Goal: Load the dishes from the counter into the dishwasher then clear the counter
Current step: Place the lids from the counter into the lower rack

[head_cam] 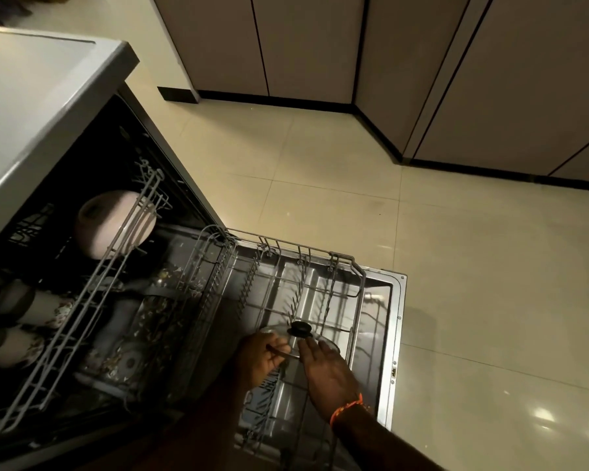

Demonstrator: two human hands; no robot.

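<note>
A dim kitchen with a pale tiled floor and tall cupboards is seen from above, and a dishwasher stands open beside a grey counter. Over the pulled-out lower rack a glass lid with a black knob is being held. It is gripped at its near rim by the left hand, whose fingers are curled shut on it. The right hand is laid flat and open against the lid, steadying it and not clamped.

The lid looks only partly down between the prongs (how deep it sits cannot be told). If it were let go too soon, it could tip over and knock against the wires, and glass can chip or crack. Wet glass could also slip from the left hand. Behind, on the upper rack, a round pale pot and cups are already loaded. The counter's top is bare where it shows, but most of it is out of view.
</note>
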